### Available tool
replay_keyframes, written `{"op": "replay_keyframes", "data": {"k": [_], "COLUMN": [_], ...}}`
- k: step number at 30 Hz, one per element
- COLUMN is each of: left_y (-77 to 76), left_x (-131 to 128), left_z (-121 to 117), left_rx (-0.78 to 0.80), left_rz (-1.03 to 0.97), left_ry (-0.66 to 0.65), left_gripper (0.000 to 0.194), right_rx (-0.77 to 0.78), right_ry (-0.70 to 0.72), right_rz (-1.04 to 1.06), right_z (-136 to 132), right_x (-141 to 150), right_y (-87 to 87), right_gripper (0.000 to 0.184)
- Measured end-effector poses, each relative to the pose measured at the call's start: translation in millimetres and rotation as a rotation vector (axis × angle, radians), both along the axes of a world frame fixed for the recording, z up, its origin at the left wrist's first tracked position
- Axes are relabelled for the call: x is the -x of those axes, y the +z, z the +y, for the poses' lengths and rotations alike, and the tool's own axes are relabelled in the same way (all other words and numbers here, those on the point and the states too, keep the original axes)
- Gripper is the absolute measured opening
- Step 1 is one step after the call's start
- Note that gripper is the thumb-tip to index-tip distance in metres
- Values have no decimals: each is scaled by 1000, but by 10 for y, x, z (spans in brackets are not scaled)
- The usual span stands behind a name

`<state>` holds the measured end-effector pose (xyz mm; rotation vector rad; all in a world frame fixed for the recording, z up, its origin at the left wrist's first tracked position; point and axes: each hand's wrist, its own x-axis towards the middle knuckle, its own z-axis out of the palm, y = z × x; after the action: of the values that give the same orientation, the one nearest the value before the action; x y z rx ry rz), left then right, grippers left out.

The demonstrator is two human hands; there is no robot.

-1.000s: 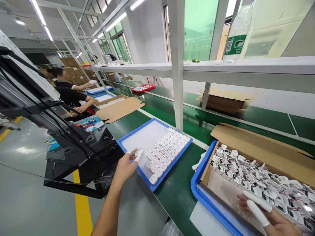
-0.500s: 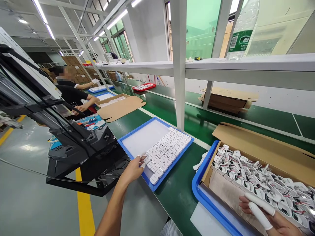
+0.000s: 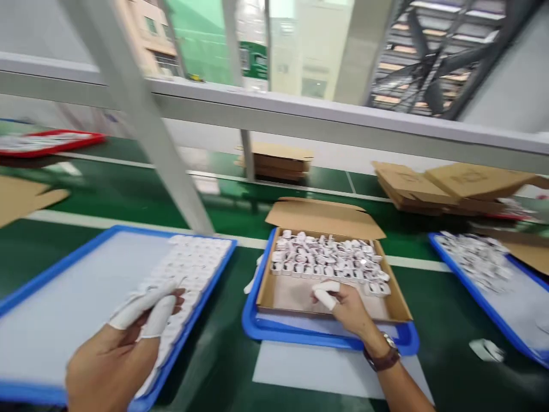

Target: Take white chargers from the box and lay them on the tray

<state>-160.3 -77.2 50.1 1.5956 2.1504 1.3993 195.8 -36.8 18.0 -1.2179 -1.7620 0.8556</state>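
Note:
My left hand (image 3: 124,343) is over the right part of a blue-rimmed tray (image 3: 107,232), beside rows of small white square pieces (image 3: 199,257). White covers sheathe its thumb and a finger, which are pinched together. Blur hides whatever may be between the tips. My right hand (image 3: 345,306), with similar covers, is above the bare front part of an open cardboard box (image 3: 398,300). Its fingers are curled together, and I cannot make out anything between them. White housings with wires (image 3: 328,257) fill the back of this box.
Under the box is another blue tray (image 3: 300,337), with a white sheet (image 3: 326,369) in front. To the right stands a blue tray (image 3: 480,309) of white parts, near a loose white piece (image 3: 486,350). A slanting post (image 3: 150,126) and a shelf (image 3: 326,111) cross the back.
The view has swung right, bringing the box to the middle and the right-hand tray into sight. My right hand's fingers, spread before, have closed. My left hand has stayed by the white pieces.

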Motion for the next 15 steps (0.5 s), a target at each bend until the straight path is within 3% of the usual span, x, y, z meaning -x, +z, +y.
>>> {"op": "replay_keyframes", "data": {"k": [4,6,8,11,15], "left_y": [-154,-143,-86,-11,-54], "left_x": [-856,-1196,-1426,-1606,-1701], "left_z": [324,426,507,612,704], "left_rx": [-113,-192,-212,-265,-224], "left_rz": [108,191,262,327,333], "left_ry": [-700,-951,-1068,-1107,-1137], "left_gripper": [20,19,18,34,35], "right_rx": [-75,-108,-122,-102,-51], "right_ry": [-139,-243,-358,-520,-604], "right_rz": [-161,-258,-372,-566,-788], "right_z": [-83,-153,-220,-278,-239], "right_x": [-183,-373,-602,-926,-1146], "right_y": [100,193,287,347,215], "right_gripper": [20,20,24,30,32]}}
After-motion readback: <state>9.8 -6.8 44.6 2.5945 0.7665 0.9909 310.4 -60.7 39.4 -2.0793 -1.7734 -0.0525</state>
